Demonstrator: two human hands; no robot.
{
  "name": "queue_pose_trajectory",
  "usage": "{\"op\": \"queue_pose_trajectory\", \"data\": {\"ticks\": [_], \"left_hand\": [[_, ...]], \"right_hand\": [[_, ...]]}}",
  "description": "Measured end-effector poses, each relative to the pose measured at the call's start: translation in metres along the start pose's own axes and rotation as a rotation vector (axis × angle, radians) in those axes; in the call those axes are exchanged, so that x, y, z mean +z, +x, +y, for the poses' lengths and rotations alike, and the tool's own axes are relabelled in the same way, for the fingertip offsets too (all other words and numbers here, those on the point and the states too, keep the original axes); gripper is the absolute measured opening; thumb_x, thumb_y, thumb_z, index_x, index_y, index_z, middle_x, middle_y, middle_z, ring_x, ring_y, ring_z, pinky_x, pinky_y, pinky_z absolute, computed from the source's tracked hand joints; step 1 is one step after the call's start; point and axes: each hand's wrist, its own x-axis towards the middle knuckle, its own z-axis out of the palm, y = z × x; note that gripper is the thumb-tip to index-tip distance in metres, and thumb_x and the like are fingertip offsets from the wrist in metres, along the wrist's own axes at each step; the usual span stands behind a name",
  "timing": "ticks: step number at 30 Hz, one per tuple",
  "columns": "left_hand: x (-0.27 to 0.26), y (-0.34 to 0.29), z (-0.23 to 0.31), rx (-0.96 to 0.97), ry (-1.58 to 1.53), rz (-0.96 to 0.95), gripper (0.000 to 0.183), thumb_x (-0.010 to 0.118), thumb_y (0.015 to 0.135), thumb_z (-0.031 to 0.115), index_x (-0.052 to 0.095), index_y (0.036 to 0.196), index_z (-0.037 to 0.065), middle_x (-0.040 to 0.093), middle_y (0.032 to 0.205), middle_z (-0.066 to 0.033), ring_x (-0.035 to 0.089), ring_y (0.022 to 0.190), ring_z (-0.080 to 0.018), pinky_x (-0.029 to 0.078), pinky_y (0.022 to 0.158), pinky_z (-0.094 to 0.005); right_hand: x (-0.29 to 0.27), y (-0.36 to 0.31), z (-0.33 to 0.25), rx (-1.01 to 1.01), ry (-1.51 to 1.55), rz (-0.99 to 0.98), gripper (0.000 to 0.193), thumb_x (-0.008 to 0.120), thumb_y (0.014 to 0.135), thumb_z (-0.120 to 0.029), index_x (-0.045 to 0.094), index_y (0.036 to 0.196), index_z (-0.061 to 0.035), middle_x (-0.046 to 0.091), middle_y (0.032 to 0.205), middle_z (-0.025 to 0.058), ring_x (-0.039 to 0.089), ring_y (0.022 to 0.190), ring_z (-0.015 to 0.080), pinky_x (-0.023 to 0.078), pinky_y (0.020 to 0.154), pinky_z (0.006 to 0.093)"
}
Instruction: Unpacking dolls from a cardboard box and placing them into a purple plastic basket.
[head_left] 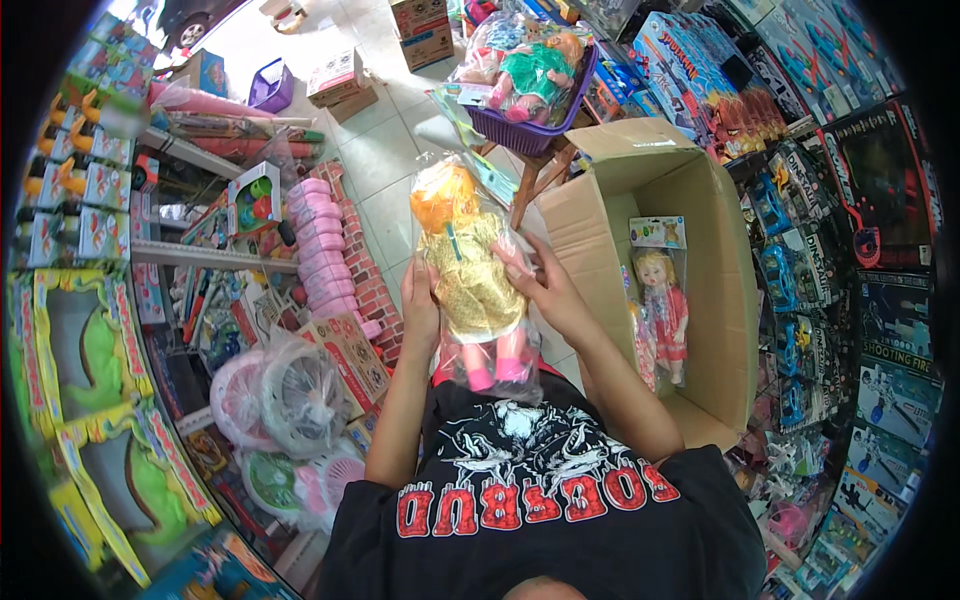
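Between my two hands is a doll [468,275] in a clear plastic bag, held in front of my body with its head away from me. It has orange hair, a gold dress and pink shoes, and its back seems to face up. My left hand [419,300] grips the bag along the doll's left side. On the other side my right hand [545,280] holds it, thumb over the dress and fingers partly hidden behind. To the right stands an open cardboard box [715,300] with a bagged doll in a red dress [663,315] inside.
Beyond the box, a purple basket [530,130] holds several bagged dolls, one in a green dress [538,75]. Shelves of boxed toys [800,290] line the right. At left are pink stacked toys [322,250] and bagged fans [290,400]. Cartons [337,78] stand on the tiled floor [378,150].
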Motion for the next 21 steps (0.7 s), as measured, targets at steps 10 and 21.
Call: {"op": "queue_pose_trajectory", "data": {"ticks": [10,21], "left_hand": [[-0.029,0.076,0.049,-0.332,-0.082,-0.254,0.056,0.054,0.102,0.03,0.031,0.146,0.005,0.051,0.133,-0.0061,0.051,0.121,-0.0148,0.043,0.101,-0.0288],[-0.046,0.138,0.076,-0.158,0.232,-0.426,0.057,0.066,0.094,0.013,0.034,0.141,0.004,0.051,0.132,-0.0088,0.051,0.121,-0.0163,0.045,0.099,-0.0316]], "right_hand": [[0.074,0.08,-0.015,-0.072,0.273,0.244,0.041,0.056,0.096,-0.006,0.047,0.135,0.0022,0.061,0.121,0.0084,0.057,0.11,0.0137,0.046,0.095,0.0278],[0.09,0.119,0.018,-0.019,-0.197,0.287,0.065,0.064,0.092,-0.026,0.038,0.142,0.0071,0.046,0.138,0.0255,0.047,0.128,0.0315,0.038,0.106,0.0365]]}}
